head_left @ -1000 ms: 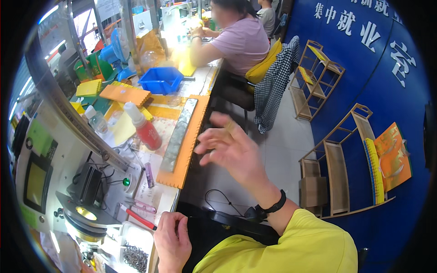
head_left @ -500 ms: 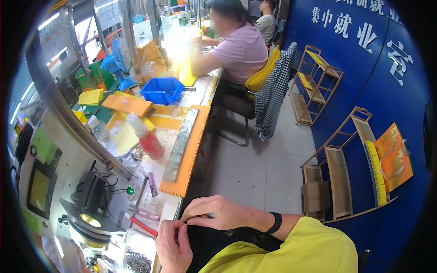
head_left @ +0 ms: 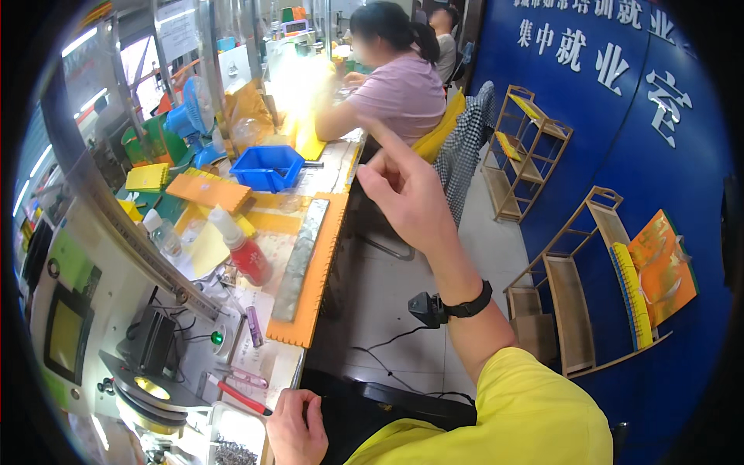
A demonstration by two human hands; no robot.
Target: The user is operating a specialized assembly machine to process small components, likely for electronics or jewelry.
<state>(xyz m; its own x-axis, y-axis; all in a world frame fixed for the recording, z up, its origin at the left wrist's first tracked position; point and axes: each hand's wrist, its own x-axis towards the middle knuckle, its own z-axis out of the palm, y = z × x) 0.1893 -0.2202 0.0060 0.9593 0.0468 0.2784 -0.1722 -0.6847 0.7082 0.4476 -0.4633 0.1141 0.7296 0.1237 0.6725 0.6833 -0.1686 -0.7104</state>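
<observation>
My right hand is raised over the gap beside the bench, index finger stretched out and thumb apart from it, the other fingers curled; nothing shows in it. A black band with a small black box is on that wrist. My left hand stays low at the bench's near edge, thumb and fingers closed; whatever they hold, if anything, is too small or hidden. Beside it lies a red-handled tool. A white tray of small dark metal pieces stands just left of that hand.
On the bench are an orange board with a grey metal strip, a red bottle, a blue bin and a machine with a screen. A co-worker sits farther along. Wooden racks stand along the blue wall.
My right hand has left my left hand, rising up and away toward the co-worker's chair. My left hand remains near the same spot, thumb and fingers still closed.
</observation>
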